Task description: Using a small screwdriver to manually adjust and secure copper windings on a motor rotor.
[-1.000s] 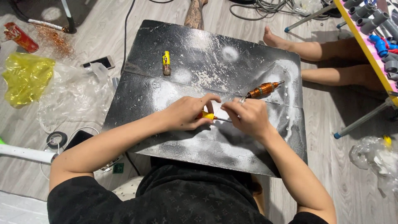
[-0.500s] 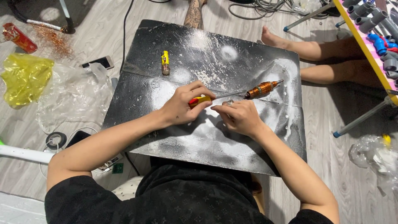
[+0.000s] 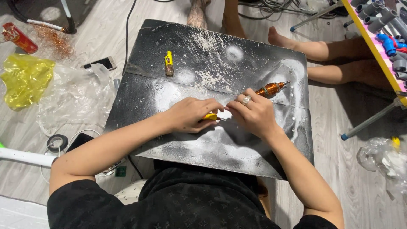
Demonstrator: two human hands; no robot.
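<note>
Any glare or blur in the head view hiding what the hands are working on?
Head view: sharp and evenly lit; white powder patches on the black board, not glare. The left hand and right hand themselves cover most of the small yellow piece.

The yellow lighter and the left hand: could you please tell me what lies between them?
In the head view, only bare black board with white powder smears separates the yellow lighter from the left hand.

A powder-dusted black board carries a yellow lighter and an orange tool.
</note>
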